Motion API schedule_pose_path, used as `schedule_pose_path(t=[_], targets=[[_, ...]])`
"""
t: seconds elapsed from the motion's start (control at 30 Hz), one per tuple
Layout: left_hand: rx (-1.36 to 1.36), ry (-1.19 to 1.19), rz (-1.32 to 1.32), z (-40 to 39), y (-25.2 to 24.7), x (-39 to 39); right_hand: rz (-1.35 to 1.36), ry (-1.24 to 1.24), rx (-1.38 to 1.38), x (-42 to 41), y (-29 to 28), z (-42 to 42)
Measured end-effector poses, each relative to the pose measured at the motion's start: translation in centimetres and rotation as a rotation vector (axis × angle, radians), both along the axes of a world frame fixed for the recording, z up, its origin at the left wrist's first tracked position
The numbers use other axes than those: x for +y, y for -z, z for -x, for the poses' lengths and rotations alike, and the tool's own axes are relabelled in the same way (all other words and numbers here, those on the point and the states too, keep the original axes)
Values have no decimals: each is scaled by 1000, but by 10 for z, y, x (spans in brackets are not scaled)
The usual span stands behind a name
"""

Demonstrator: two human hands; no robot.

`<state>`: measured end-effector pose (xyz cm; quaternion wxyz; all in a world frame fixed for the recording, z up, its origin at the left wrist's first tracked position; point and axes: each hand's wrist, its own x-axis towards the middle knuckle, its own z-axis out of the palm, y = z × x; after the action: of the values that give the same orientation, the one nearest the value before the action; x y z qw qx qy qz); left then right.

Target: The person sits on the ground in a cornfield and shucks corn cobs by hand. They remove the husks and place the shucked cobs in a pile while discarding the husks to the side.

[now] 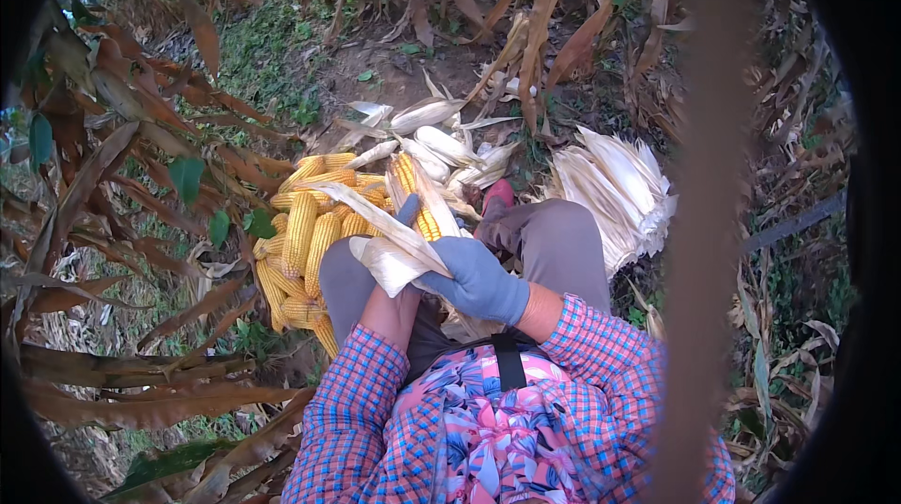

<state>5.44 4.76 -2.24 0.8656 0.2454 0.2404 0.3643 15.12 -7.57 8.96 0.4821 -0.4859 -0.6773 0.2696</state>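
Note:
My right hand (473, 280), in a grey-blue glove, is closed on a strip of dry corn husk (394, 240) that folds out to the left. Beneath it my left hand (407, 211), also gloved, holds a partly husked ear of corn (427, 224); the husk hides most of this hand. Yellow kernels show along the ear between pale husk leaves. Just left of my hands lies a pile of husked yellow corn ears (301, 233), beside my bent knee. Beyond the ear, several ears still in pale husks (443, 145) lie on the ground.
A stack of flattened dry husks (616, 187) lies right of my knee. Dry corn stalks and leaves (91, 152) crowd the left side and the top. A blurred brown leaf or stalk (704, 222) crosses the right side close to the camera. A red shoe (498, 193) shows ahead.

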Motion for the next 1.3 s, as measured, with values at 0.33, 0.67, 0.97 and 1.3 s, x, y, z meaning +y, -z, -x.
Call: schedule_pose_path(t=[0.33,0.67,0.97,1.3], targets=[[175,-301,-255,7,-44,-11,345,232,1661,7,57,-16],[255,-284,-268,9,-22,-27,488,525,1253,2,95,-21],[130,-71,-70,10,7,-42,561,371,1086,9,111,-12],[328,104,-186,5,-7,-53,369,367,900,-4,109,-12]])
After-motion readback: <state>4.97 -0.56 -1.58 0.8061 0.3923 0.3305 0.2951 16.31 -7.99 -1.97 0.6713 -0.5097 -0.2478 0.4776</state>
